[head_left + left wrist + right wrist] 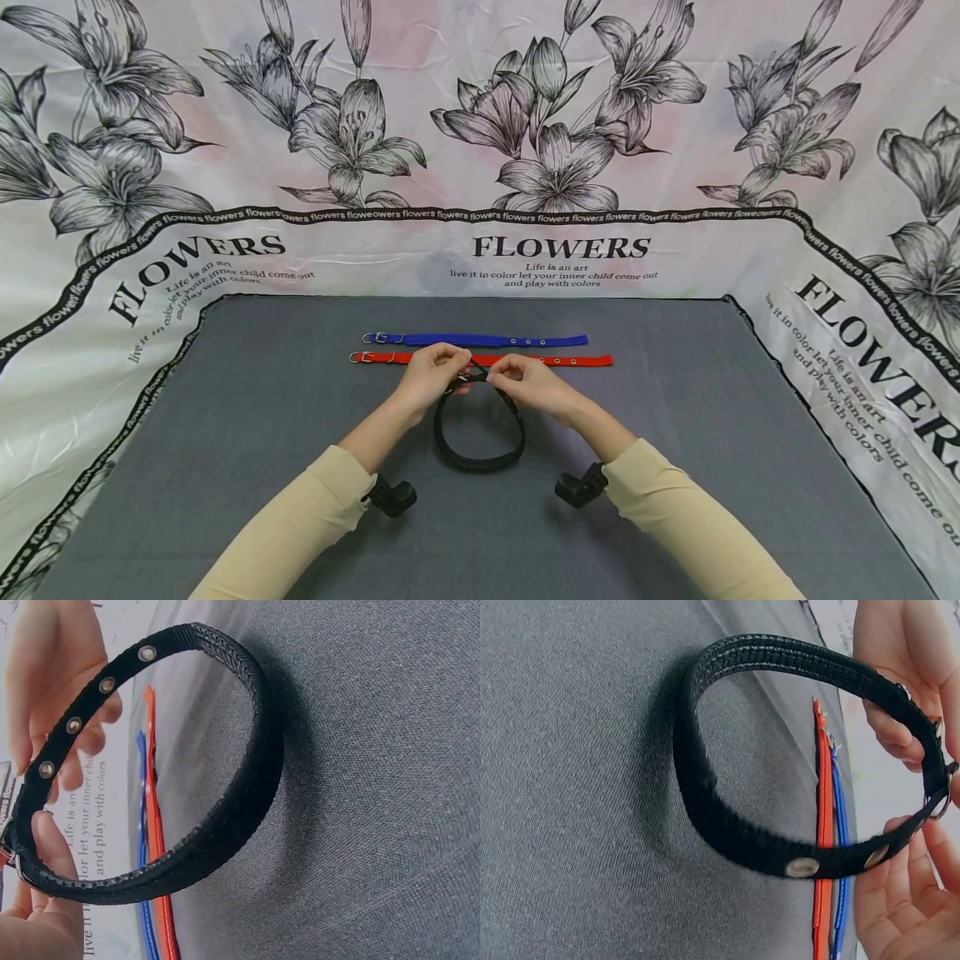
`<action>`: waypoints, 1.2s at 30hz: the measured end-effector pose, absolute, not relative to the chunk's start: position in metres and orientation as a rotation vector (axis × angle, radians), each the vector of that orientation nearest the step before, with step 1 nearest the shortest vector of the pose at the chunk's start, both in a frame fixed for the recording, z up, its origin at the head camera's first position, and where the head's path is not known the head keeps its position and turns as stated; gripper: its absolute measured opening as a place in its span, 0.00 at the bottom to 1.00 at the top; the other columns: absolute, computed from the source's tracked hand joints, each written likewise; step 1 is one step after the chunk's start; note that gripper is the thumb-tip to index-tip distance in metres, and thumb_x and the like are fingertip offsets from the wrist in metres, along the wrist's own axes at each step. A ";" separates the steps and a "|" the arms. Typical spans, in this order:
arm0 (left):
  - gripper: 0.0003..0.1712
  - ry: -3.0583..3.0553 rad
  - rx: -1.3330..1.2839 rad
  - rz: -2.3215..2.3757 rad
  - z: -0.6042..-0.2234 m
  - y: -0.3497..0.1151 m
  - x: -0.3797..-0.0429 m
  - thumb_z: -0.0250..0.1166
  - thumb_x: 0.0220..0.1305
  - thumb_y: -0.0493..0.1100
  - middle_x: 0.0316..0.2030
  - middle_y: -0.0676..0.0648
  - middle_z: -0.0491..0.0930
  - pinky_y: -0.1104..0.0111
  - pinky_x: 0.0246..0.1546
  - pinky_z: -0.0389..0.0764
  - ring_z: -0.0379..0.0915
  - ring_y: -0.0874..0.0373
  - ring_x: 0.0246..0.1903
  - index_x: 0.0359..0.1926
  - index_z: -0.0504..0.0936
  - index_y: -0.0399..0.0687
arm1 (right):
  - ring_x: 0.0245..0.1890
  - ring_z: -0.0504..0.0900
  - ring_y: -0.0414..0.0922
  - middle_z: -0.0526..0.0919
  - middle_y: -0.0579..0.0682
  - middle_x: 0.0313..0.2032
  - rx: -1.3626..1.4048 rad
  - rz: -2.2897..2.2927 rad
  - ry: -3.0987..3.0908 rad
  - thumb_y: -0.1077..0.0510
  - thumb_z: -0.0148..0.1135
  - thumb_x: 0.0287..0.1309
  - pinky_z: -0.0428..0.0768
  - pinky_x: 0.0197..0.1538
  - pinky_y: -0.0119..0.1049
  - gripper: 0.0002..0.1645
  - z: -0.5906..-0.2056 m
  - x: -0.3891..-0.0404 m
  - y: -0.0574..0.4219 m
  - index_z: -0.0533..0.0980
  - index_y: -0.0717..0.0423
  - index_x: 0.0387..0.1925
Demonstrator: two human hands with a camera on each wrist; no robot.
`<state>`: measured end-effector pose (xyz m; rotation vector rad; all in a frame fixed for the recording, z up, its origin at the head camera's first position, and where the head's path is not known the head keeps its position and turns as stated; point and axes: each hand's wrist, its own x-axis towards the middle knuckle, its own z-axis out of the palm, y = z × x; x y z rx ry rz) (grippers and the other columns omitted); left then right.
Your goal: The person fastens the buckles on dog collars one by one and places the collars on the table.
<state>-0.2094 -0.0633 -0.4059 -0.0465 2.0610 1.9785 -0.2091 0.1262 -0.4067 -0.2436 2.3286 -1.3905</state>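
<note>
Black collar (480, 464) curls lengthwise into a loop, buckle (462, 379) at far side, pinched by left hand (433, 373) and right hand (534, 386).

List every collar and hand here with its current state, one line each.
Black collar: bent into a loop, held by both hands; whether it is fastened cannot be told.
Blue collar: unfastened, laid out straight.
Red collar: unfastened, laid out straight, partly hidden behind the hands.
Left hand: pinching the black collar.
Right hand: pinching the black collar.
</note>
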 end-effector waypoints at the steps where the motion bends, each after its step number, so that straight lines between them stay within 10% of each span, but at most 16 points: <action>1: 0.16 2.062 -0.051 1.987 -0.410 -0.063 -0.211 0.58 0.65 0.44 0.36 0.41 0.79 0.56 0.41 0.79 0.79 0.58 0.29 0.48 0.76 0.38 | 0.29 0.72 0.44 0.78 0.53 0.42 -0.247 -1.401 2.331 0.50 0.57 0.61 0.73 0.35 0.42 0.15 -0.406 -0.209 0.126 0.74 0.50 0.47; 7: 0.17 2.055 -0.063 1.998 -0.410 -0.061 -0.211 0.59 0.64 0.43 0.37 0.41 0.79 0.55 0.42 0.79 0.79 0.58 0.29 0.50 0.76 0.37 | 0.43 0.76 0.51 0.77 0.49 0.47 -0.241 -1.468 2.319 0.56 0.56 0.62 0.74 0.40 0.45 0.15 -0.404 -0.208 0.123 0.74 0.47 0.50; 19: 0.18 2.041 -0.029 1.957 -0.411 -0.060 -0.209 0.60 0.63 0.45 0.40 0.38 0.76 0.54 0.43 0.78 0.79 0.42 0.38 0.49 0.77 0.38 | 0.34 0.77 0.51 0.78 0.57 0.41 -0.233 -1.448 2.319 0.49 0.57 0.61 0.75 0.38 0.42 0.19 -0.406 -0.210 0.121 0.75 0.53 0.51; 36: 0.19 2.121 0.126 1.687 -0.419 -0.077 -0.204 0.64 0.59 0.47 0.44 0.39 0.81 0.69 0.31 0.73 0.79 0.49 0.40 0.49 0.76 0.45 | 0.44 0.77 0.60 0.76 0.54 0.42 -0.169 -1.621 2.251 0.52 0.56 0.62 0.79 0.42 0.46 0.17 -0.411 -0.211 0.126 0.70 0.57 0.49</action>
